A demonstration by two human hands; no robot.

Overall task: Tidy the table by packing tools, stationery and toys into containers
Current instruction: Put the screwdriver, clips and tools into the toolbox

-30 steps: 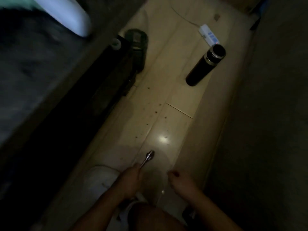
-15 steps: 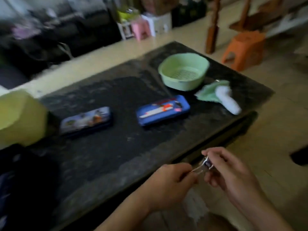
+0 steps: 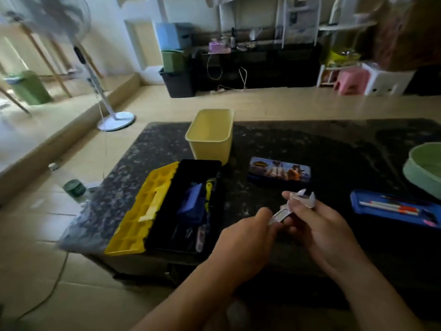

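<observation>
Both my hands hold a small silver wrench (image 3: 301, 203) above the front of the dark stone table (image 3: 334, 149). My left hand (image 3: 243, 244) grips its handle end, and my right hand (image 3: 322, 230) curls round its jaw end. Left of my hands lies an open black toolbox (image 3: 181, 209) with a yellow lid (image 3: 145, 211), holding a blue tool and other items. A picture-printed pencil tin (image 3: 279, 172) lies shut behind my hands. An open blue pencil case (image 3: 391, 207) with pens lies to the right.
A yellow bin (image 3: 210, 137) stands behind the toolbox. A green basin (image 3: 422, 168) sits at the table's right edge. On the floor to the left are a green jar (image 3: 74, 187), a cable and a standing fan (image 3: 114, 119).
The view swung from the dim floor, where my left hand held the wrench alone, up to the table. Both hands now hold the wrench, and the toolbox has come into view.
</observation>
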